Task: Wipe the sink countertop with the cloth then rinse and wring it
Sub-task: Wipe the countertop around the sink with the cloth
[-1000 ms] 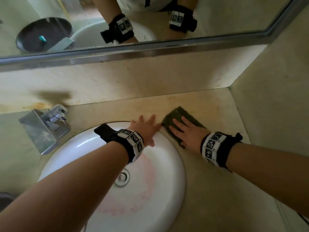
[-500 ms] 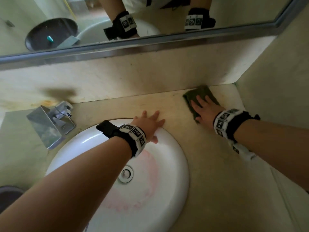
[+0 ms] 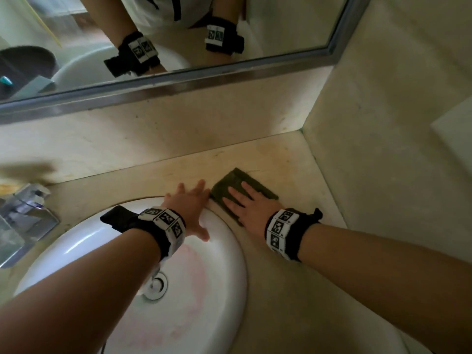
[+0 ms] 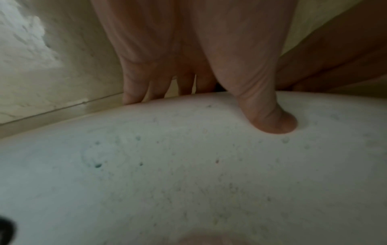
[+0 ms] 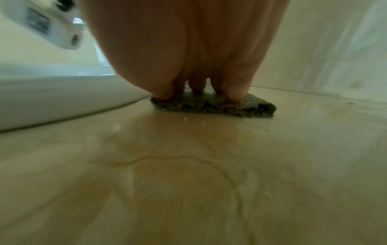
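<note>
On countertop point(image 3: 293, 290), just right of basin rim: right hand point(image 3: 251, 209) flat, fingers straight, pressing one folded green cloth point(image 3: 231, 183) down, no grasp; cloth point(image 5: 211, 106) lying flat on stone, left corner beside sink wall; left hand point(image 3: 190, 204) spread loose over back rim of one white sink point(image 3: 224, 290), thumb point(image 4: 270, 119) on porcelain, holding nothing; one drain point(image 3: 156, 284) mid-bowl; one chrome faucet point(image 3: 24, 215) far left; one mirror point(image 3: 293, 26) above; two wristbands, one per arm.
</note>
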Action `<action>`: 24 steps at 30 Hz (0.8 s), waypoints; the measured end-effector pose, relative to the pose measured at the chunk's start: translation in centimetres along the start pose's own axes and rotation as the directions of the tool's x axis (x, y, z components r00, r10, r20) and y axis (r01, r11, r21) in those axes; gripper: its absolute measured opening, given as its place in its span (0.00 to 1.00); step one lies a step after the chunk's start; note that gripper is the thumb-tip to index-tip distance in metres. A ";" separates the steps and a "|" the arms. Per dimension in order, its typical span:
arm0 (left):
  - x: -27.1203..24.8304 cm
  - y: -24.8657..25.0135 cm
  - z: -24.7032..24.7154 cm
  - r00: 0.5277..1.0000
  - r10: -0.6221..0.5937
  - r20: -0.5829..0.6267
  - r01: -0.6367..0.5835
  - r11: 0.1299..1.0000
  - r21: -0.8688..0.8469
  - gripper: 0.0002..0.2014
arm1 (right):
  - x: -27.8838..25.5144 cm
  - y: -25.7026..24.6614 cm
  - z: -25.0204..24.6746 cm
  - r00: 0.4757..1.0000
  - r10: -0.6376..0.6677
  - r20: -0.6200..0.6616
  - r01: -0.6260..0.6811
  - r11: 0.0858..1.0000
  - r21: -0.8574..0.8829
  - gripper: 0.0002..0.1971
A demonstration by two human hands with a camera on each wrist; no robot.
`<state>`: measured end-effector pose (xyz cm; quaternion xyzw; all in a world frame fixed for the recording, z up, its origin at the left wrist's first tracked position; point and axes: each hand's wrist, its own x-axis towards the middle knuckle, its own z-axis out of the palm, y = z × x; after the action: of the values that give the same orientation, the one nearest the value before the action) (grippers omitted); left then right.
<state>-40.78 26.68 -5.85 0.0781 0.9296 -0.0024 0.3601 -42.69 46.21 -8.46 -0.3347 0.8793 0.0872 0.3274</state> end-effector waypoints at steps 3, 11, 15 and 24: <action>0.1 -0.3 0.3 1.000 -0.006 0.007 0.006 1.000 0.001 0.60 | 2.8 3.4 -1.5 0.995 0.079 -0.053 -0.080 0.997 -0.008 0.32; 0.3 -0.5 0.3 1.000 -0.002 0.011 0.001 1.000 0.026 0.60 | 2.7 11.0 -3.9 0.929 0.366 -0.058 -0.352 0.921 0.165 0.31; -0.1 0.1 0.0 1.000 -0.005 0.023 0.004 0.999 0.036 0.60 | 1.1 8.0 -2.3 0.932 0.356 -0.063 -0.342 0.925 0.163 0.32; -1.6 5.9 -0.4 0.992 0.074 0.102 -0.085 0.990 0.110 0.66 | -5.9 -2.2 3.2 0.994 0.105 0.030 -0.108 0.989 0.104 0.34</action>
<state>-38.98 32.31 -4.19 0.1356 0.9053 -0.0452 0.4000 -36.30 48.83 -7.05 -0.2683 0.8953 0.0622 0.3502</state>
